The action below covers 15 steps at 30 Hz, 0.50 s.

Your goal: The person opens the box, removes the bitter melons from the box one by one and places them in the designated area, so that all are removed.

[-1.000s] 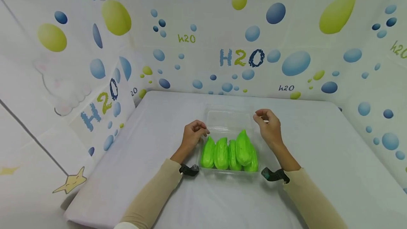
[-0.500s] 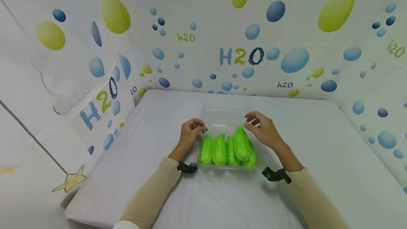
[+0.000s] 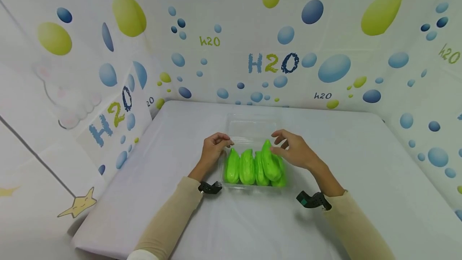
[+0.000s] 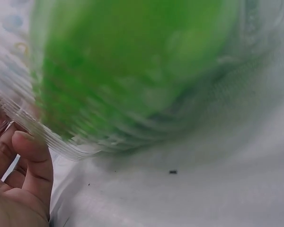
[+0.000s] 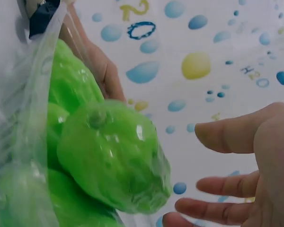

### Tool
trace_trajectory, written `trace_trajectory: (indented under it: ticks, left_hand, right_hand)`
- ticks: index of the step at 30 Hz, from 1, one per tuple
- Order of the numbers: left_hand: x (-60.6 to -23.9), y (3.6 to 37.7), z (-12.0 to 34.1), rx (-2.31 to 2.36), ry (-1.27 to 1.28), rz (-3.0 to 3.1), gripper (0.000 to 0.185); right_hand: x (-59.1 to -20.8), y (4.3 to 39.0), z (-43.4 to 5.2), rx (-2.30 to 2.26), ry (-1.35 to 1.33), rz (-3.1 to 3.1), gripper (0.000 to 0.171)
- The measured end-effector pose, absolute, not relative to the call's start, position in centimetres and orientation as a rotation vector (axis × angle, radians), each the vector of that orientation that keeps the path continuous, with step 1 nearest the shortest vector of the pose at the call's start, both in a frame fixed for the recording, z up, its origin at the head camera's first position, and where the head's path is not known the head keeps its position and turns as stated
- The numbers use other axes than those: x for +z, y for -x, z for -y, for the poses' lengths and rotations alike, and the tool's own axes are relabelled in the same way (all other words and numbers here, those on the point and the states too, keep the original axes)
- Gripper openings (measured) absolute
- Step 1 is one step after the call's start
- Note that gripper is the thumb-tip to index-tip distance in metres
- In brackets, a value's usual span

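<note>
Several bright green, bumpy toy gourds (image 3: pixel 247 167) lie side by side in a clear plastic clamshell box (image 3: pixel 249 186). One gourd (image 3: pixel 270 163) rests on top of the others at the right end, its pointed tip facing away. My left hand (image 3: pixel 213 149) pinches the box's left side near the hinge; in the left wrist view its thumb (image 4: pixel 34 153) is at the ridged edge. Over the box's right side, my right hand (image 3: pixel 294 147) has its thumb and fingers spread near the top gourd's tip. The right wrist view shows a gap between that hand (image 5: pixel 270 165) and the gourd (image 5: pixel 116 156).
The box's clear lid (image 3: pixel 252 125) lies folded back beyond the gourds. A white cloth covers the table (image 3: pixel 346 151). Behind it hangs a patterned curtain (image 3: pixel 231 71) with blue and yellow drops, which also runs along both sides.
My right hand has come left and slightly lower, from beside the lid to the top gourd's tip. Box and left hand have shifted slightly left.
</note>
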State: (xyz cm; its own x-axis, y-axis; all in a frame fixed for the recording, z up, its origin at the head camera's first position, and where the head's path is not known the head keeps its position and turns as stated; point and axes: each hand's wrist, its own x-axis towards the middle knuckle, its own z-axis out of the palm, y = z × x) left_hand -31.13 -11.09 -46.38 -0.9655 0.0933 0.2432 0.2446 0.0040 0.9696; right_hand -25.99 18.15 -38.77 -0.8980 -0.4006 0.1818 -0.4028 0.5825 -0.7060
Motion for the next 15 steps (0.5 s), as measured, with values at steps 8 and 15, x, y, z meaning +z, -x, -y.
trace_trajectory:
  ticks: [8,15]
  left_hand:
    - [-47.6,31.9,11.3,-2.089,0.289,2.143,0.020]
    - [-46.0,31.1,11.7,-2.165,0.244,2.152,0.026]
  right_hand:
    - [-39.1,25.3,-16.5,1.162,-0.644,2.864,0.051]
    - [-39.7,25.2,-15.5,1.109,-0.604,2.872,0.053]
